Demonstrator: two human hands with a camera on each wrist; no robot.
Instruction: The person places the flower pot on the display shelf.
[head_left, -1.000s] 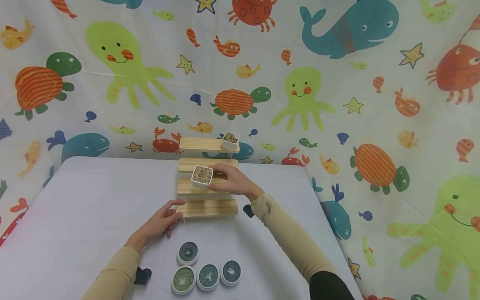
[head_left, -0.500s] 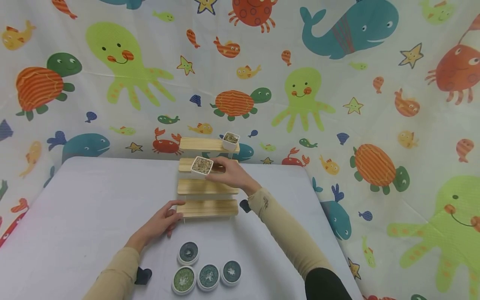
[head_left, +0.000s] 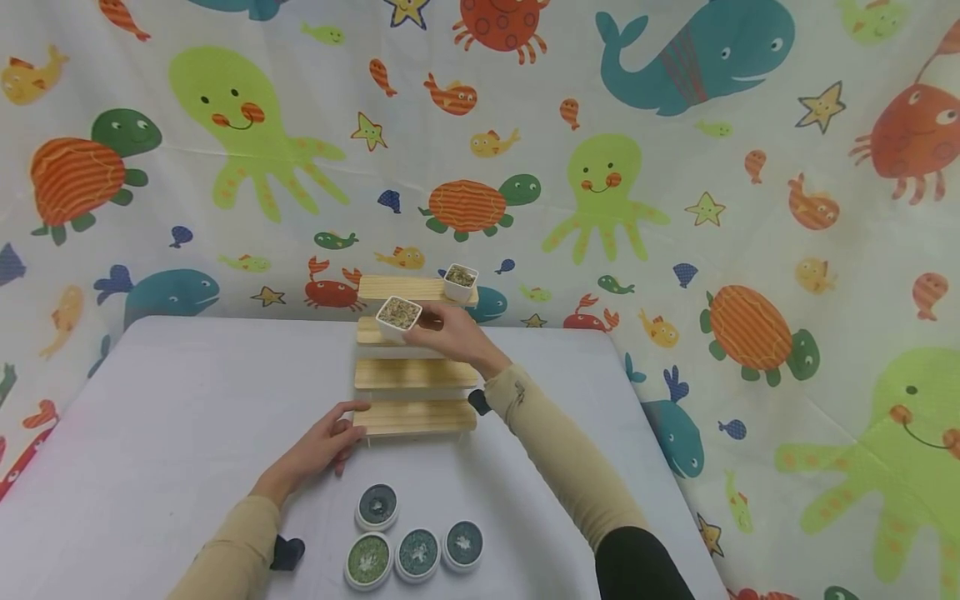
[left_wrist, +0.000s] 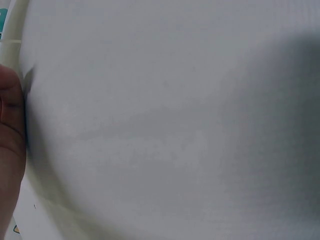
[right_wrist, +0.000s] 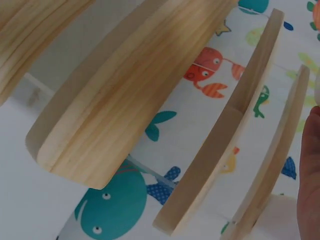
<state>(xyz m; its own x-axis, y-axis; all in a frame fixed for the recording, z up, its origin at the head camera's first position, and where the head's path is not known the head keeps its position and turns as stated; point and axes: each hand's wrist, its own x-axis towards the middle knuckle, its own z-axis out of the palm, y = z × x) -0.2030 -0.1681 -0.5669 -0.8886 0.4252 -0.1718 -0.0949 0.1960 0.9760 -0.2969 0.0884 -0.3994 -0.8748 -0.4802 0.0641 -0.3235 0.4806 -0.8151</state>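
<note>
A tiered wooden display rack [head_left: 416, 417] with several plank shelves stands at the back of the table. My right hand [head_left: 453, 333] grips a small square white pot [head_left: 399, 315] with brown-flecked, grainy contents. It holds the pot in front of the upper shelves, tilted toward me. At the rack's lower left, my left hand [head_left: 318, 442] holds the end of the bottom shelf, one finger on top. A similar white pot [head_left: 461, 283] sits at the right end of the top shelf. Only an edge of the right hand shows in the right wrist view, beside the planks [right_wrist: 115, 100].
Several round white tubs with dark and green tops, such as the green tub [head_left: 368, 561], stand on the white tablecloth [head_left: 187, 417] in front of the rack. Behind hangs a curtain [head_left: 465, 108] printed with sea animals.
My right hand has raised the white pot from in front of the middle shelves to just below the top one, and slightly left. My left hand has stayed on the bottom shelf.
</note>
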